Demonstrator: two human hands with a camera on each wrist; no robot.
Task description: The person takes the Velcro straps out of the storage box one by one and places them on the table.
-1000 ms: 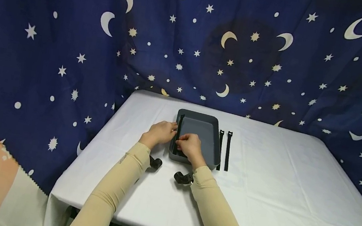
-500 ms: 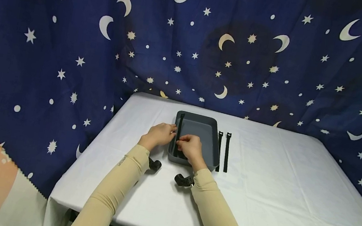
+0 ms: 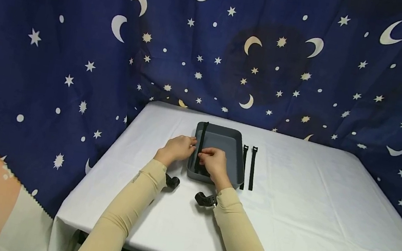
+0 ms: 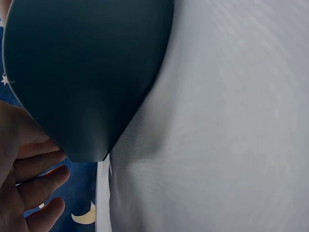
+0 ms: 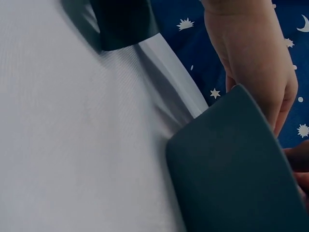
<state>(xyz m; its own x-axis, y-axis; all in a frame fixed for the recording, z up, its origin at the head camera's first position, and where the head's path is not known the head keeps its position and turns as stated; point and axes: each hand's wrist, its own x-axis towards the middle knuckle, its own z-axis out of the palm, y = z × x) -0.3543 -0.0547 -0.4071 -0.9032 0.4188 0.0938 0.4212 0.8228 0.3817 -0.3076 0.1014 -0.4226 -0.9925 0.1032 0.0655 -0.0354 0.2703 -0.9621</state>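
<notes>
A dark grey tray (image 3: 227, 142) sits on the white table. Along its left inner side runs a thin black strap (image 3: 202, 138), whose far end overlaps the tray's back rim in the head view. My right hand (image 3: 215, 164) is over the tray, pinching this strap between thumb and fingertips. At the tray's left rim rests my left hand (image 3: 179, 147), fingers loosely bent against the edge. The left wrist view has its fingers (image 4: 41, 186) beside the tray wall (image 4: 87, 72). In the right wrist view, the tray's outer wall (image 5: 231, 169) hides most of my right hand.
Two more black straps, a nearer one (image 3: 244, 168) and an outer one (image 3: 252, 169), lie parallel on the white tablecloth (image 3: 312, 210), right of the tray. Black camera mounts (image 3: 206, 199) stick out from both wrists. A blue moon-and-star curtain (image 3: 180, 54) hangs behind the table.
The pinched strap's far end has risen and shifted slightly right, from inside the tray to the back rim. My right hand has moved a little right; my left hand stays at the rim.
</notes>
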